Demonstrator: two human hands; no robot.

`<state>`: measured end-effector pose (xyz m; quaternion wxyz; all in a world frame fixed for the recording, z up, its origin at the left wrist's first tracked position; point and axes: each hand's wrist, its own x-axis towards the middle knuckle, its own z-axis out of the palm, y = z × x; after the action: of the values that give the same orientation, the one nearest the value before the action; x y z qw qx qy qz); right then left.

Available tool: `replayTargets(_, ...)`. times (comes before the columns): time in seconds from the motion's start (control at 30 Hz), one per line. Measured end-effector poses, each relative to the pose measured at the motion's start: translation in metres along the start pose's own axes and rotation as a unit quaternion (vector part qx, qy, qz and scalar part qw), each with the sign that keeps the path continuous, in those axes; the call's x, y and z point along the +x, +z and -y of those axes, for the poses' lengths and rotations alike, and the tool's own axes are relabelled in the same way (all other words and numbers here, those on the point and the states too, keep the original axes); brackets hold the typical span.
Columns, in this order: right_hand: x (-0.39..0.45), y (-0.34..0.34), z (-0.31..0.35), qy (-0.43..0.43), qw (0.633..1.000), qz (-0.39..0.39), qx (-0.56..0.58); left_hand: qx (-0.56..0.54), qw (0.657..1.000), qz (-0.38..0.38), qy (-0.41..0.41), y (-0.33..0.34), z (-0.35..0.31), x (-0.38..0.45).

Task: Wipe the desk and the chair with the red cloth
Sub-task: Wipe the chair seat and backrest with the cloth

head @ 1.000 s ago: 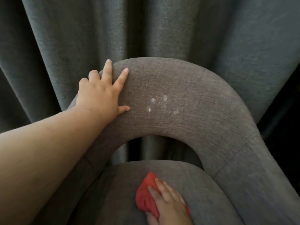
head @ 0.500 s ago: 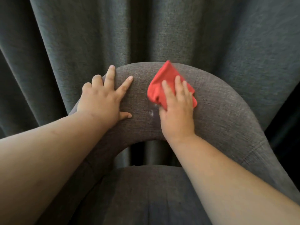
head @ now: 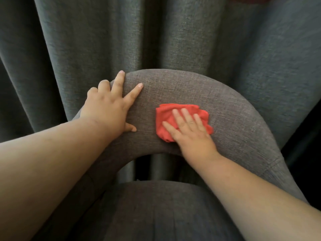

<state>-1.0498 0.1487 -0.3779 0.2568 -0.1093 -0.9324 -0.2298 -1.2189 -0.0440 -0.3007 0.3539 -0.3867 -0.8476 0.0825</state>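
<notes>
The grey fabric chair fills the lower half of the view, its curved backrest (head: 234,122) arching over an open gap above the seat (head: 156,211). My left hand (head: 109,108) lies flat on the left part of the backrest with fingers spread over its top edge, holding nothing. My right hand (head: 189,131) presses the crumpled red cloth (head: 165,122) flat against the middle of the backrest's front face. The cloth shows above and left of my fingers. The desk is out of view.
A dark grey curtain (head: 156,32) hangs in folds right behind the chair and shows through the gap under the backrest. A dark space (head: 305,145) lies to the right of the chair.
My right hand brought the red cloth up from the seat onto the backrest, then slid it down over the pale spots, which no longer show. The left hand stayed on the backrest.
</notes>
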Motion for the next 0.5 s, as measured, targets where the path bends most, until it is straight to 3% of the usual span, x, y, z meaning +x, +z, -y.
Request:
replayTargets(0.1, -0.020, -0.005, -0.018, 0.121, 0.992, -0.032, 0.022, -0.013, 1.000, 0.001, 0.008, -0.001, 0.003, -0.003)
replayTargets(0.23, 0.013, 0.002, 0.029, 0.264, 0.955, -0.082, 0.103, -0.026, 1.000, 0.011, 0.012, -0.002, 0.005, -0.003)
replayTargets(0.4, 0.036, 0.019, 0.121, 0.166, 0.968, -0.056, 0.181, -0.037, 0.999, 0.026, 0.026, -0.005, 0.010, -0.003)
replayTargets(0.5, 0.029, 0.017, 0.100, 0.082, 0.985, -0.047, 0.146, -0.030, 0.999, 0.023, 0.030, -0.005, 0.009, -0.005)
